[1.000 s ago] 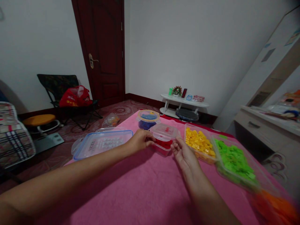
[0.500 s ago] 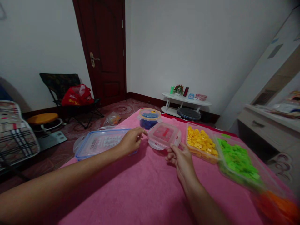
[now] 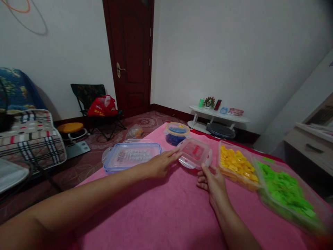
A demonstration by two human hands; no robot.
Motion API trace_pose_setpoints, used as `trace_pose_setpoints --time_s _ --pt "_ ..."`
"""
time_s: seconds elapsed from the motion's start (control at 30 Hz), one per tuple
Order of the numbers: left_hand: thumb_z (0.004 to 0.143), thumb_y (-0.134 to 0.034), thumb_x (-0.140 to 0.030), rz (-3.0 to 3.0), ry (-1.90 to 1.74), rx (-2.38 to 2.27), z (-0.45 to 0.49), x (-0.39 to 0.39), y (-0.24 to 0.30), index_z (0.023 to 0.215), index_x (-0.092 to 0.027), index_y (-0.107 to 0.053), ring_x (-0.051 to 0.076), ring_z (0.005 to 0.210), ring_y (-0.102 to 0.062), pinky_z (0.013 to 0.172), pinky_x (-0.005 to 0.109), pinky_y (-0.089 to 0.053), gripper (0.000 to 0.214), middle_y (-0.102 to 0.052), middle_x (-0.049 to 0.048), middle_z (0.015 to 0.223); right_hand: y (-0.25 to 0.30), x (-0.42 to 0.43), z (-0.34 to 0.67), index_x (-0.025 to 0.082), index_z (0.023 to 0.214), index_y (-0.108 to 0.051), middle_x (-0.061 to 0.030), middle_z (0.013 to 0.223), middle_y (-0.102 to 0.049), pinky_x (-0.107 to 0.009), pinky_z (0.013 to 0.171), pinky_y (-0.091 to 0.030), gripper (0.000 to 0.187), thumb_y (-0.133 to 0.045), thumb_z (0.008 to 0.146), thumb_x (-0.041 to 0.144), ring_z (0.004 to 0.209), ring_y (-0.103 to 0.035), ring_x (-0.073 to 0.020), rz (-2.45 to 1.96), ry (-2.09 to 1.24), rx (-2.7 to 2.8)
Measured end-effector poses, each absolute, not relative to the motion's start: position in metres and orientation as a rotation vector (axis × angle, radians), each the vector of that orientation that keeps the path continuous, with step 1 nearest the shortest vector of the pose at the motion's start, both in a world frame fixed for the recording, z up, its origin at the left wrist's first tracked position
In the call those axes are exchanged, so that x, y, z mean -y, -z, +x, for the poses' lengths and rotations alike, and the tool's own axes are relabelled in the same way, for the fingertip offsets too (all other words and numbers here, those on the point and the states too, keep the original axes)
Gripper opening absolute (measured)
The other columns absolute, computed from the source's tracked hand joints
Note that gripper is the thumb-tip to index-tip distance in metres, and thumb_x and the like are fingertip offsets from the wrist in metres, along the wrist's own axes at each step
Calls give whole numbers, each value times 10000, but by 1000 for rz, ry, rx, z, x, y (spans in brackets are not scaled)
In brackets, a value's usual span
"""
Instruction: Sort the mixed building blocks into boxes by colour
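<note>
A small clear box with red pieces stands lidded on the pink cloth. My left hand lies on the cloth with fingers stretched toward the box's left edge, fingertips at or just short of it. My right hand rests below the box's right corner, thumb up near the box, the other fingers loosely curled, with nothing in it. To the left of my left hand lies a flat blue-rimmed lid or box.
A round blue-filled tub with a yellow-rimmed lid stands behind the red box. To the right are open trays of yellow pieces and green pieces. Beyond the table's far edge are a low white shelf, a folding chair and a door.
The lid went down onto the red box and both hands drew back from it. My left hand's fingers have stretched out. The view swung left.
</note>
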State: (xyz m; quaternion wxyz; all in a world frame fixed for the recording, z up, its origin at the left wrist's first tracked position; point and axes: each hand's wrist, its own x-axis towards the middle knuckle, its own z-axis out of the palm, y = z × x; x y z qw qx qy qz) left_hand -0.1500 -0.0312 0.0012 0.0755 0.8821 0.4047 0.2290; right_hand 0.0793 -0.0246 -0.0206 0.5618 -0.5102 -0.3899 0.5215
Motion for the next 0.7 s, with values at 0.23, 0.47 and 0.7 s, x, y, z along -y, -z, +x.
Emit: trace_pose_setpoints --time_s 0.23,0.47,0.7 --pt "792 -490 -156 2513 -626 -1744 -219 23 -12 1294 -149 -497 233 1205 -487 1037 374 -359 502 -534 129 1299 18 26 88 176 1017 -499 75 561 -543 -167 314 -376 507 -666 682 519 351 -439 -65 -1106 -1065 894" --pt "792 -513 -231 2416 -320 -2087 -309 11 3 1105 -160 -630 257 1093 -548 942 358 -414 341 -591 135 1176 9 33 80 212 1179 -449 65 653 -583 -150 371 -357 521 -630 748 443 411 -462 -57 -1020 -861 947" --pt "760 -426 -111 2390 -456 -2197 -306 1 14 1102 -170 -606 224 1040 -535 911 333 -417 391 -593 106 1079 -2 53 61 198 1158 -466 69 597 -553 -174 381 -336 449 -593 776 397 414 -445 -77 -1024 -928 1150"
